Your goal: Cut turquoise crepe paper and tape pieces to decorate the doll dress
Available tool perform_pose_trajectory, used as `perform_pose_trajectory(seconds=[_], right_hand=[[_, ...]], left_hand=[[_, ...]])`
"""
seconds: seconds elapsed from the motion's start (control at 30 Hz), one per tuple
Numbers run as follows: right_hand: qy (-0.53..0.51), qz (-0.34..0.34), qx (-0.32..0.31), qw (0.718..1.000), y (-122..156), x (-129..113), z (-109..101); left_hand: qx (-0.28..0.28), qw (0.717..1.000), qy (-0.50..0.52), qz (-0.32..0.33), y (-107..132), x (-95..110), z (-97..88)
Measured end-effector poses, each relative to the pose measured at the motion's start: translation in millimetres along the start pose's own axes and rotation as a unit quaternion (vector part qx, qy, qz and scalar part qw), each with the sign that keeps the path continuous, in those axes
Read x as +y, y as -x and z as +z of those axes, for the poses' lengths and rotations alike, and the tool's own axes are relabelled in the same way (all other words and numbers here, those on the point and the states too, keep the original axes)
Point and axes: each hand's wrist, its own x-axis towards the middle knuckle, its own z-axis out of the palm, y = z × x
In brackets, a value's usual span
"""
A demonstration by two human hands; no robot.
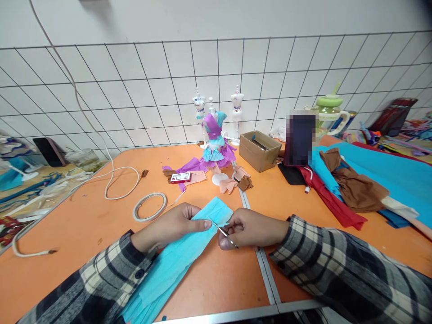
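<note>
Folded light-blue crepe paper runs diagonally from the table's front edge up to the middle. My left hand pinches it near its upper end, thumb lying on top. Small metal scissors are in my right hand, fingers closed round the handles. Their blades meet the paper's right edge, close to my left thumb; the tips are partly hidden by the paper. Just beyond stands a small dress form dressed in purple and blue crepe paper. A roll of white tape lies left of my left hand.
Two white mini mannequins stand by the tiled wall. Behind my hands are a cardboard box, a small red-and-white box and paper scraps. Crepe sheets and a green-lidded cup are at right; a white cable loops at left.
</note>
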Motion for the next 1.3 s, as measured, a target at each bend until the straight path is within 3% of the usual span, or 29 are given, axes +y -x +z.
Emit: perform_pose_trajectory(seconds=[0.23,0.43,0.83,0.97,1.3], right_hand=[[0.031,-0.029,0.012,0.999,1.2,-1.8,-1.6],[0.008,-0.044,0.001,0.999,-0.8,2.7,-1.2],[0.018,-0.024,0.036,0.999,1.3,-5.7,-5.3],[-0.004,0.003,0.011,1.0,0.7,-0.6,-3.7],[-0.056,-0.011,0.002,0.998,-0.4,1.4,-1.0]], left_hand=[[0.003,1.0,0.002,0.004,0.2,0.7,-0.7],[-0.027,1.0,0.007,0.002,0.1,1.2,2.8],[0.004,1.0,0.008,0.019,1.0,0.8,-4.0],[-0.005,1.0,0.013,0.005,-0.1,0.7,0.8],[-0.022,0.998,0.052,0.007,-0.5,0.1,2.9]])
